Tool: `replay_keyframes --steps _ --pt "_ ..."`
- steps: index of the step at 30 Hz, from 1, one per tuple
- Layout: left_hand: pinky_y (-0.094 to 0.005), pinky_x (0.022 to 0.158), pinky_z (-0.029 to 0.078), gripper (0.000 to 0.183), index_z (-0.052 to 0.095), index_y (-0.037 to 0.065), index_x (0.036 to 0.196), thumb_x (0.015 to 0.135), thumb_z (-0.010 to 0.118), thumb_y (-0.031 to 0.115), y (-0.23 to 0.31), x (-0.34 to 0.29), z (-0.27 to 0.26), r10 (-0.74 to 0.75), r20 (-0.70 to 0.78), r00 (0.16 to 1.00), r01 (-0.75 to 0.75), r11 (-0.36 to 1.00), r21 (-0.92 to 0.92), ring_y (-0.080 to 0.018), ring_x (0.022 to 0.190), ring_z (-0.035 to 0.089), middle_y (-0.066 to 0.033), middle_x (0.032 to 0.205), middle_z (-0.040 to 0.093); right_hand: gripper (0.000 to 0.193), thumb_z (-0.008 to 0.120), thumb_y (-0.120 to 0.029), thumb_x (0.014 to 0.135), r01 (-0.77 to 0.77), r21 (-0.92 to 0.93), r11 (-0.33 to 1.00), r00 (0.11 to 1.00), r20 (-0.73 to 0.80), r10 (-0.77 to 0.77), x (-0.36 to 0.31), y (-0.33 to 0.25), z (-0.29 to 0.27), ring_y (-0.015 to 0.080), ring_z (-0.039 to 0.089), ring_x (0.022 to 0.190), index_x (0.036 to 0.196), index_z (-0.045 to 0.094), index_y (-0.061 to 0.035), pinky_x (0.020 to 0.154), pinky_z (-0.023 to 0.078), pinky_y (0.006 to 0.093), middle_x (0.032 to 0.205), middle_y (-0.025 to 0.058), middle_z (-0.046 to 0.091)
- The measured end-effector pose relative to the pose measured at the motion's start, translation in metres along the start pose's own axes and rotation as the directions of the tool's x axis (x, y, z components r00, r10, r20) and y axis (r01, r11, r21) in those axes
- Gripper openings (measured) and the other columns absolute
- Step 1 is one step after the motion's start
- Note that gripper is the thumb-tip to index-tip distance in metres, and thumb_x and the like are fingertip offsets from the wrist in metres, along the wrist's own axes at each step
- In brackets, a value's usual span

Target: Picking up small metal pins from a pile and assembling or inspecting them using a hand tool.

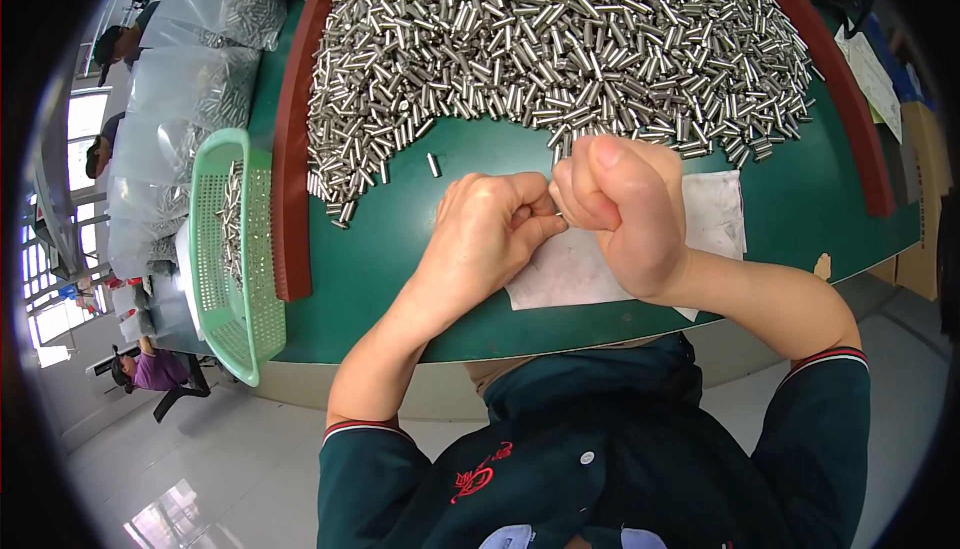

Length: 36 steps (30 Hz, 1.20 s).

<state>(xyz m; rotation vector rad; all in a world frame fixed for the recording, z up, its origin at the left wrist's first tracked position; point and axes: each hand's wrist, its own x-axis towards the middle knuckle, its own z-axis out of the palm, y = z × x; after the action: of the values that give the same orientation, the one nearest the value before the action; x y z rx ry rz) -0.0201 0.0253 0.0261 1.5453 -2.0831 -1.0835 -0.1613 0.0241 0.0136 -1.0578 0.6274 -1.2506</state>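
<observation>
My left hand (pixel 485 224) is closed, with its thumb and index finger pinched together close to the other hand. My right hand (pixel 630 214) is curled into a fist, its fingertips meeting those of the left. What either hand grips is hidden by the fingers. A short metal pin (pixel 557 155) shows right by the right fist; whether it is held I cannot tell. Under the hands lies a smudged white cloth (pixel 560 279). Beyond them spreads a big heap of shiny metal pins (pixel 560 39), and one loose pin (pixel 433 165) lies apart, left of centre.
Dark red rails (pixel 293 149) edge the green tabletop (pixel 370 259) at left and right. A light green plastic basket (pixel 265 289) with some pins stands outside the left rail. Clear bags of pins (pixel 215 89) line the far left. Cardboard (pixel 915 209) stands at right. People sit in the left background.
</observation>
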Motion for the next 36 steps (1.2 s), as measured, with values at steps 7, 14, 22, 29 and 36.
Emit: replay_keyframes --steps 7,14,22,29,36 --pt "-0.0326 0.043 0.036 0.012 0.056 0.0 0.063 0.065 0.067 0.005 0.002 0.0 0.002 -0.007 0.005 1.0 0.007 0.999 0.035 -0.0215 0.039 0.044 -0.0095 0.044 0.045 0.034 0.037 -0.014 0.083 -0.093 0.198 0.976 0.993 -0.052 0.105 0.007 0.002 -0.005 0.0052 0.025 0.043 0.051 0.029 -0.0059 0.039 0.02 0.023 0.047 -0.0017 0.029" --pt "-0.0247 0.041 0.029 0.014 0.055 -0.001 0.064 0.068 0.068 0.005 0.001 -0.003 0.001 0.002 -0.029 1.0 -0.001 1.0 0.022 -0.0057 0.045 0.03 0.0014 0.046 0.035 0.04 0.029 -0.025 0.089 -0.051 0.252 0.966 0.999 0.019 0.048 0.011 -0.013 -0.012 0.0082 0.017 0.04 0.051 0.027 -0.0123 0.04 0.017 0.0251 0.043 -0.0032 0.024" --pt "-0.0157 0.046 0.026 0.011 0.052 0.004 0.087 0.083 0.056 0.013 -0.034 0.008 -0.021 -0.005 0.228 0.974 0.224 0.207 -0.952 -0.0023 0.05 0.03 -0.0041 0.075 0.052 0.04 0.032 -0.022 0.089 -0.091 0.248 0.965 0.996 0.033 0.086 0.005 -0.005 -0.012 0.007 0.02 0.041 0.051 0.027 -0.009 0.04 0.018 0.0233 0.045 -0.0021 0.025" --pt "-0.0185 0.044 0.029 0.025 0.05 -0.001 0.092 0.086 0.042 0.023 -0.033 0.009 -0.035 -0.106 0.172 0.979 0.183 0.108 -0.977 -0.0073 0.055 0.035 -0.0054 0.07 0.044 0.04 0.032 -0.023 0.089 -0.103 0.251 0.962 0.995 0.019 0.102 0.006 -0.004 -0.012 0.0075 0.02 0.041 0.051 0.028 -0.0092 0.04 0.018 0.0237 0.044 -0.0017 0.026" --pt "-0.02 0.048 0.03 0.016 0.057 -0.001 0.082 0.084 0.054 0.015 -0.054 -0.001 -0.069 -0.029 -0.217 0.976 -0.011 0.984 -0.18 -0.002 0.053 0.036 0.0047 0.058 0.043 0.04 0.029 -0.027 0.089 -0.121 0.208 0.971 0.992 0.001 0.124 0.009 -0.005 -0.011 0.0081 0.016 0.039 0.052 0.027 -0.0122 0.04 0.017 0.0244 0.043 -0.0026 0.022"
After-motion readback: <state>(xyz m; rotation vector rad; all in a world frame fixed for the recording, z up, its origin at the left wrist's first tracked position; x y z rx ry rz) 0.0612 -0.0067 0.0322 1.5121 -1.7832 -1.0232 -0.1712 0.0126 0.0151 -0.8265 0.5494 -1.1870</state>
